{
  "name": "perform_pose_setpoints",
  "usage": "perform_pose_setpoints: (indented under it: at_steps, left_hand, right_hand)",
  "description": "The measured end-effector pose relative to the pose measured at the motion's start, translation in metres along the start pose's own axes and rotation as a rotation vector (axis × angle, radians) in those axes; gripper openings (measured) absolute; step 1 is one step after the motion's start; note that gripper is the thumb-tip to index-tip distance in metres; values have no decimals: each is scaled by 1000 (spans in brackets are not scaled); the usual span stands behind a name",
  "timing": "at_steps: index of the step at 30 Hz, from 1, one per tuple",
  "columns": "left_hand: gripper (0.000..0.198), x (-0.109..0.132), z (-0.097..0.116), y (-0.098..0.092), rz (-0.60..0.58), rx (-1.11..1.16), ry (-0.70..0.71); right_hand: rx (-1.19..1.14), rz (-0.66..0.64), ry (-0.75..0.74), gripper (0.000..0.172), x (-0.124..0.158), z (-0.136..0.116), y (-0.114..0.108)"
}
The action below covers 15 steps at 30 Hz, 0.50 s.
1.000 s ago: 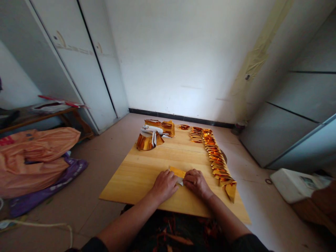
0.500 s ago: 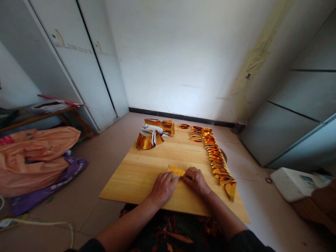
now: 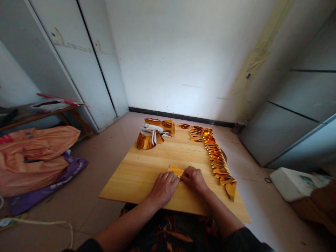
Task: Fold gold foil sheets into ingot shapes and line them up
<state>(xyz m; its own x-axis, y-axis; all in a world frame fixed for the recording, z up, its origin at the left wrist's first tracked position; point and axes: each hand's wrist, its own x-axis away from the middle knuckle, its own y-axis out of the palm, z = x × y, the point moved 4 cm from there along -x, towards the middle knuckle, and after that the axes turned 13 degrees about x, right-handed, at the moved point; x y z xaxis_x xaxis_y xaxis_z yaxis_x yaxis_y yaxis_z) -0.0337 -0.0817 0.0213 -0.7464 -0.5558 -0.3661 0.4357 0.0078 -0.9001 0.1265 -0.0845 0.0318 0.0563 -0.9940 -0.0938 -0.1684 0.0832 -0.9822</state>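
A small sheet of gold foil paper [image 3: 176,170] with a pale underside lies near the front of the wooden board, partly hidden by both hands. My left hand [image 3: 165,187] is closed on its near left edge, fingers pressed together on the paper. From the right, my right hand [image 3: 193,178] pinches the paper's right corner with curled fingers, its fingertips close to those of the left. Folded gold foil pieces [image 3: 216,159] stand in a long overlapping row along the board's right side.
The wooden board [image 3: 133,175] spans my front. At its far left are a curved gold foil stack [image 3: 147,140] and more gold sheets [image 3: 168,127] with white paper. Smaller folded pieces [image 3: 196,133] lie at the far right. A white box [image 3: 295,183] stands on the right; orange bags [image 3: 36,154] on the left.
My right hand has shifted slightly left, closer to my left hand. Slightly less of the foil paper's right side shows; the left hand stays nearly in place.
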Motion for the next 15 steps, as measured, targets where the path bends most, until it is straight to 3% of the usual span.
perform_pose_setpoints:
  at_steps: [12, 15]
  left_hand:
    - [24, -1, 2, -2, -36, -29, -13]
    - [24, -1, 1, -1, -49, -27, -26]
  right_hand:
    - [-57, 53, 55, 7, 3, 0, 0]
    - [-124, 45, 79, 14, 3, 3, 0]
